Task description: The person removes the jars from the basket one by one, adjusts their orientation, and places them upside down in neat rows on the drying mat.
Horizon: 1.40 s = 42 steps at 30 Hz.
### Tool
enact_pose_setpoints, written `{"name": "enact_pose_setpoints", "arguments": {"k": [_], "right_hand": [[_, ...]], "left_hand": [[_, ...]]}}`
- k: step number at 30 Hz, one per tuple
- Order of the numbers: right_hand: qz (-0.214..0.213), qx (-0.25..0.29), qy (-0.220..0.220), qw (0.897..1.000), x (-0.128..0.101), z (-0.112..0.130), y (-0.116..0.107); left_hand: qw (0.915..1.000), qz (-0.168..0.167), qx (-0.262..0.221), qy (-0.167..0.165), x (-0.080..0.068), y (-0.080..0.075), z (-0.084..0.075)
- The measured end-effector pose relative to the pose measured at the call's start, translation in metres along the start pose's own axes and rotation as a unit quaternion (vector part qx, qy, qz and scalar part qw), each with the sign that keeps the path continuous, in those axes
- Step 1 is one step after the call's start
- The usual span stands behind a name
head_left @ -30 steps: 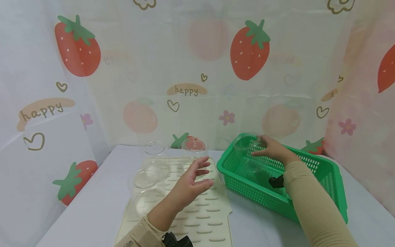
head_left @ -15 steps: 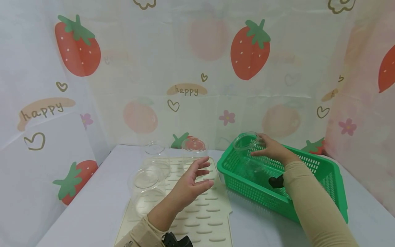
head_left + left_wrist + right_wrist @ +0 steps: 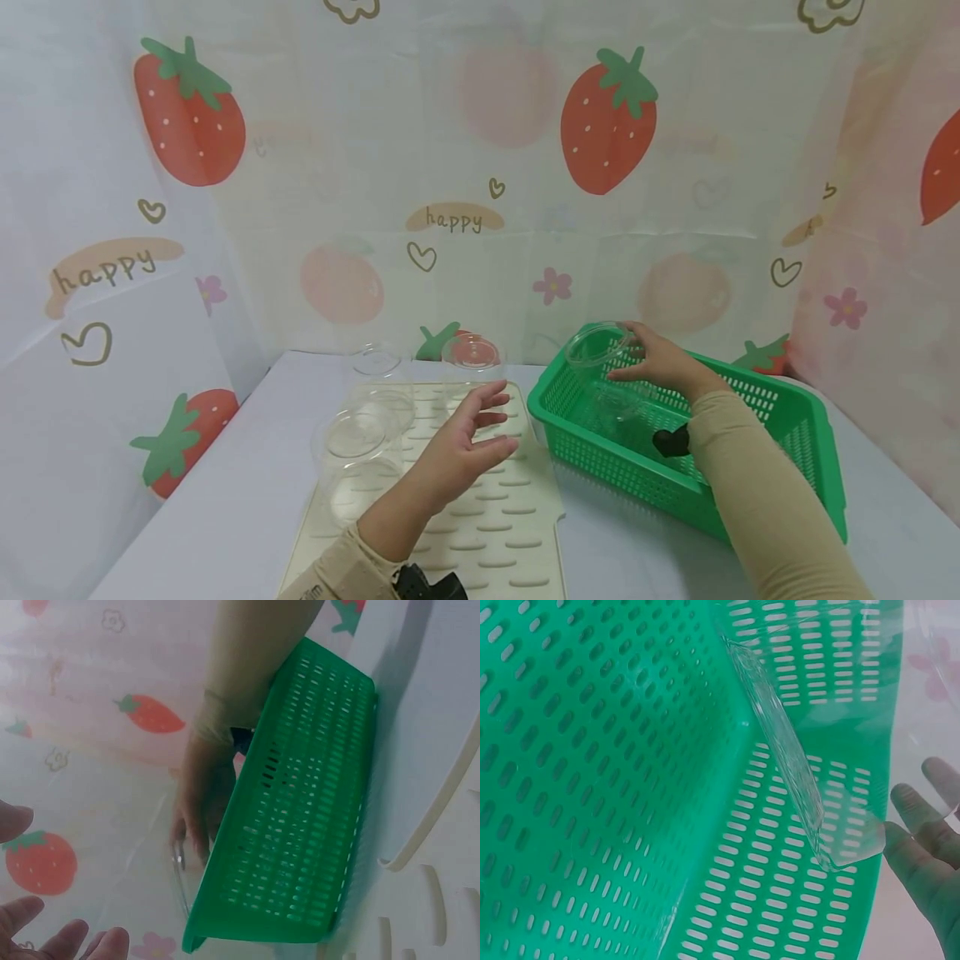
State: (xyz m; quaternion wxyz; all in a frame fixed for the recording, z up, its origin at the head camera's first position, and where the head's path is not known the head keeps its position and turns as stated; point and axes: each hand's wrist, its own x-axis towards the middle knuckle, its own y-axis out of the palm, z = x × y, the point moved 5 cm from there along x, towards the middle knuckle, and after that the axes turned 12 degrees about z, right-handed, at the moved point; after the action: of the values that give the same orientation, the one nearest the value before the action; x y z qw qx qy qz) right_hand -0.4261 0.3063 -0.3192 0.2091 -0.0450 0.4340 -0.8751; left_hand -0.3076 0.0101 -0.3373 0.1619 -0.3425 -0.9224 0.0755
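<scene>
Head view: right hand (image 3: 663, 360) fingers grip a clear, round container (image 3: 596, 347) over green basket (image 3: 795, 417)

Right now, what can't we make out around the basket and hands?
- Right hand palm and grip on clear container: head view, hidden by the hand's back.
- Green basket near interior: head view, hidden by the right forearm.
- Left hand: left wrist view, cut off by the frame edge.
</scene>
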Motion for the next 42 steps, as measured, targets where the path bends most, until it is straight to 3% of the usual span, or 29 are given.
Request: {"name": "enact_pose_setpoints", "arguments": {"k": [19, 28, 42], "right_hand": [[-0.034, 0.008, -0.024, 0.999, -0.001, -0.001, -0.009], [-0.054, 0.022, -0.052, 0.997, -0.008, 0.01, -0.019], [-0.099, 0.099, -0.115, 0.983, -0.021, 0.036, -0.04]], "left_hand": [[1.0, -0.004, -0.002, -0.003, -0.003, -0.002, -0.003], [0.9999, -0.007, 0.008, -0.006, -0.003, -0.003, -0.004], [0.9999, -0.005, 0.015, -0.005, -0.004, -0.006, -0.005]]}}
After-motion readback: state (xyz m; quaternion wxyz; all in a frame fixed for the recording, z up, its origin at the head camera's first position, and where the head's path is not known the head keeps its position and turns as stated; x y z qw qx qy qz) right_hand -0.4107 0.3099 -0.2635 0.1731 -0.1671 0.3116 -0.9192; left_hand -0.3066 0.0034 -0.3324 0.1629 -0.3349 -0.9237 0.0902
